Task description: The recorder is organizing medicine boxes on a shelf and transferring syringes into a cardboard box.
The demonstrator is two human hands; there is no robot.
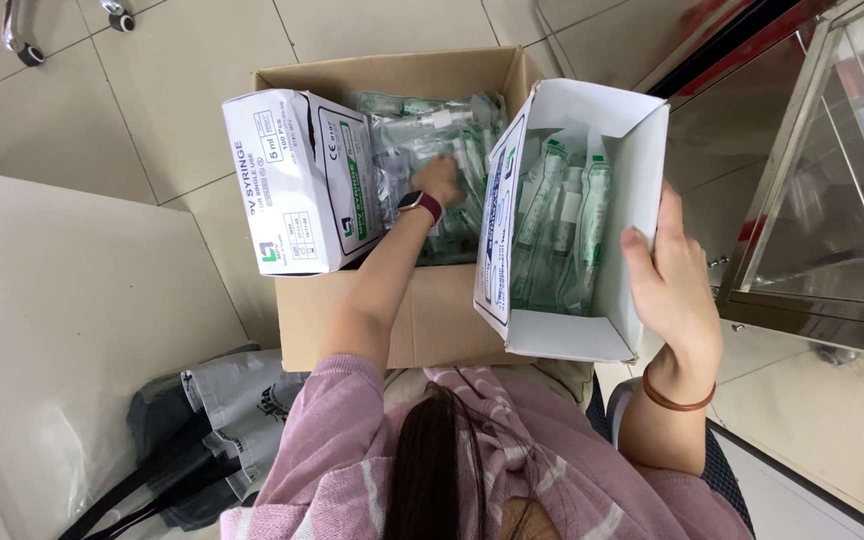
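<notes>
Carton: brown cardboard box point(352, 330) on tiled floor point(82, 110), flaps up.
Open box: white box point(642, 190) w/ wrapped syringes point(562, 230), held over carton's right edge.
Closed box: white syringe box point(297, 180) leaning on carton's left wall.
R hand: right hand point(677, 290) clamped on open box's side.
L hand: left hand point(439, 180) down among loose packets point(422, 125); fingers hidden, can't tell grip.
Bag: grey bag point(222, 400) left of carton.

Matt brown cardboard carton point(352, 330) — glossy clear-plastic syringe packets point(552, 230)

We see an open white carton point(562, 225) tilted upright against the cardboard box's rim, partly filled with clear-wrapped syringes point(560, 235) standing on end. Inside the brown cardboard box point(422, 320) lies a loose heap of wrapped syringes point(422, 150), with a closed white carton point(297, 180) resting at its left.
</notes>
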